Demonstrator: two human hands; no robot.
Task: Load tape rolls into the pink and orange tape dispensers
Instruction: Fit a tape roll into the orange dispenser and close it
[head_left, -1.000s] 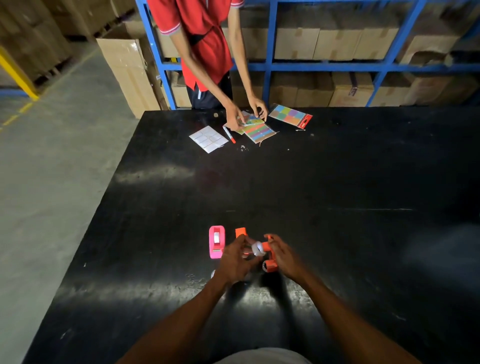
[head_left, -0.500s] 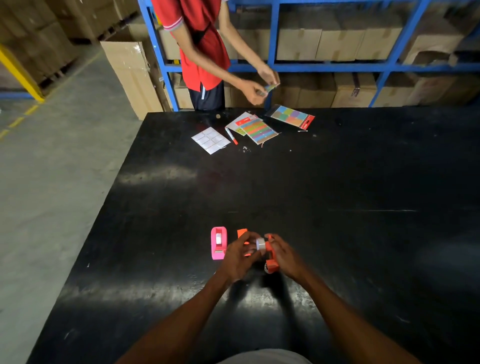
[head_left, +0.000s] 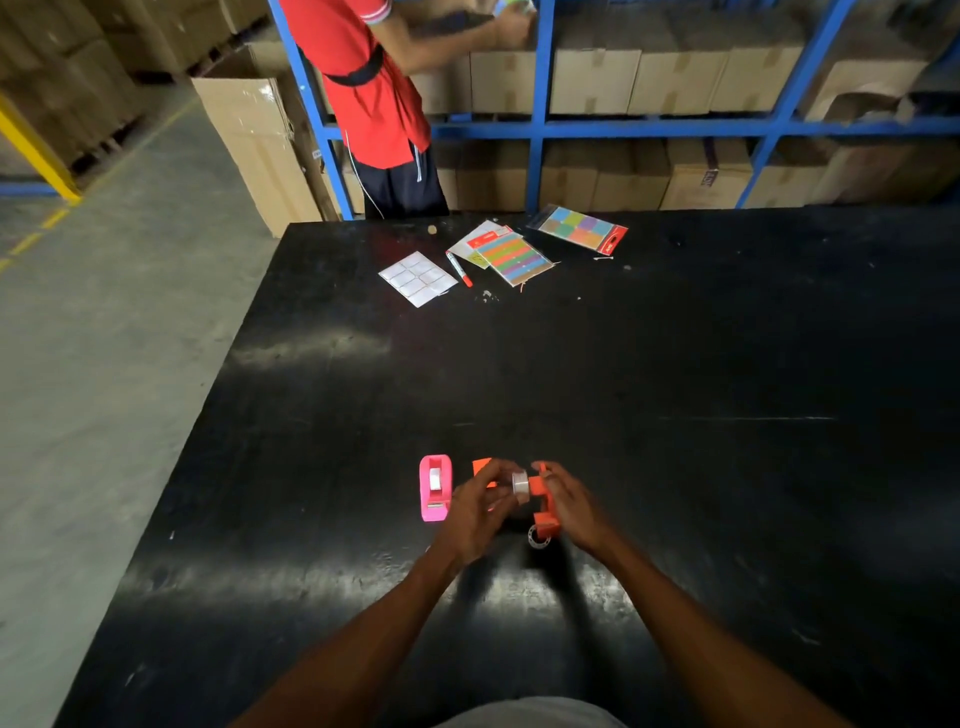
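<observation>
**Tape roll held at the orange dispenser, low in the frame**

Just below the centre of the frame, you hold a small whitish roll of tape (head_left: 520, 485) between your two hands, right beside the orange plastic tape dispenser (head_left: 543, 506). Your left hand (head_left: 475, 512) is curled, its fingertips pinching the roll; your right hand (head_left: 574, 506) is closed around the orange dispenser's body, raised off the black table top (head_left: 675, 467). A clear, ring-shaped tape roll (head_left: 538, 538) shows just beneath the dispenser. A separate orange plastic piece (head_left: 483, 467) shows behind your left hand. Just left of that hand, the pink plastic tape dispenser (head_left: 435, 487) rests on the table with a white roll seated inside. In the upper middle lie a white label sheet (head_left: 418, 278), a red-tipped marker pen (head_left: 459, 269) and two packs of coloured sticky notes (head_left: 514, 258). At the top, a person in a red shirt (head_left: 363, 88) reaches into blue metal shelving (head_left: 543, 124) stacked with cardboard boxes.
</observation>
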